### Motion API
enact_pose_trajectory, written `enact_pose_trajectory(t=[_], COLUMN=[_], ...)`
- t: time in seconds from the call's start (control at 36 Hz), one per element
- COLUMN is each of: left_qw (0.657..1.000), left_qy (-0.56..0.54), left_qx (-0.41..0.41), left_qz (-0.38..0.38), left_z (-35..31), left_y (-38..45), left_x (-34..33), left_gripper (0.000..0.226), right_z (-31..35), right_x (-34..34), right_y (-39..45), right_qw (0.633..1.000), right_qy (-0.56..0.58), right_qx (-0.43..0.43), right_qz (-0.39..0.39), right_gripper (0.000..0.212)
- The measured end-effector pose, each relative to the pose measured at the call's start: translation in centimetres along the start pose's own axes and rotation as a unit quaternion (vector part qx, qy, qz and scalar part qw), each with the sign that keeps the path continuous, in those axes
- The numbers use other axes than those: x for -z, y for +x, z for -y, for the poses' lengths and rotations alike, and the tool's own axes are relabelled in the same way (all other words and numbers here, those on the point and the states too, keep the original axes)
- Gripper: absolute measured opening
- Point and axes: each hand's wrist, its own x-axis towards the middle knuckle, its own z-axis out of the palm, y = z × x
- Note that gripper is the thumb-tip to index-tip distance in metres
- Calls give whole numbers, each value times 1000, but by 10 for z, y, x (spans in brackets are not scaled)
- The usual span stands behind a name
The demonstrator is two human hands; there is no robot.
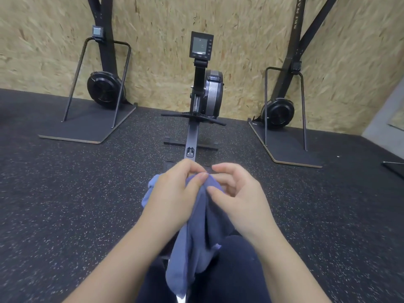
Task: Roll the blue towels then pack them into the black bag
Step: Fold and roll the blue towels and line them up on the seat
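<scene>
Blue towel [196,241] draped over dark-trousered knees, gripped at its top edge by both hands.
Left hand [172,193] and right hand [238,193] pinch the bunched cloth between thumb and curled fingers; rowing machine [202,88] stands ahead between two ski machines [105,88]; towel's lower end is cut off.

We can read only one piece of lettering: white capitals running up the black upright of the ski machine [297,16] at the upper right of the frame, which we make out as "SKI MAC", cut off by the top edge. The monitor [201,45] at upper centre and the small display [97,31] at upper left show marks too small and blurred for us to read.
</scene>
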Motion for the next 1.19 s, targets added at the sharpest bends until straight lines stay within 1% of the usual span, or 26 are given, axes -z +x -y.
enact_pose_trajectory(t=[0.08, 0.19, 0.31, 0.39, 0.44, 0.5, 0.56, 0.67, 0.72, 0.78, 0.83, 0.86, 0.92, 1.0, 1.08, 1.14, 1.19], left_qw=[1000, 997, 992, 990, 987, 987, 987, 987, 978, 962, 961, 966, 976, 980, 987, 990, 990], left_qy=[7, -34, -58, -84, -113, -132, -145, -160, -198, -252, -250, -232, -199, -190, -160, -138, -121], left_qx=[-10, 0, 16, 26, 31, 19, 12, 27, 51, 75, 59, 47, 36, 39, 22, 23, 43], left_qz=[-25, -73, -107, -113, -105, -88, -63, -9, 28, 72, 99, 101, 80, 41, 24, 27, 48], left_z=[2, 8, 12, 12, 10, 5, -2, -8, -7, -7, -7, -7, -6, -3, -2, -1, 1], left_y=[1, 6, 9, 8, 5, 1, -4, -8, -7, -7, -8, -8, -8, -7, -6, -6, -6], left_x=[2, 10, 16, 14, 10, 3, -5, -8, -7, -5, -5, -6, -7, -8, -6, -5, -4], left_gripper=[14, 12, 15, 17, 16, 15, 16, 15, 22, 37, 49, 50, 42, 30, 25, 22, 18], right_z=[-4, -8, -11, -10, -7, -4, -3, -4, -6, -7, -7, -5, -3, -3, -3, -2, -2], right_x=[1, 7, 9, 7, 3, -2, -6, -10, -8, -6, -4, -3, -2, -3, -4, -3, -2], right_y=[-1, -1, 0, 0, 0, 1, 0, -2, -3, -3, -4, -4, -5, -6, -5, -5, -5], right_qw=[999, 996, 997, 996, 995, 994, 996, 996, 995, 994, 994, 994, 995, 996, 996, 996, 996], right_qy=[-33, -73, -32, -9, 26, 42, 25, -28, -33, -36, -34, -28, -18, -13, -7, -4, -5], right_qx=[-6, -13, -23, -27, -24, -22, -16, -11, -19, -26, -24, -23, -25, -28, -31, -29, -28], right_qz=[-26, -56, -69, -87, -96, -99, -88, -83, -89, -97, -101, -100, -92, -84, -83, -83, -81], right_gripper=[29, 18, 14, 12, 10, 11, 10, 10, 10, 9, 9, 10, 11, 11, 11, 10, 10])
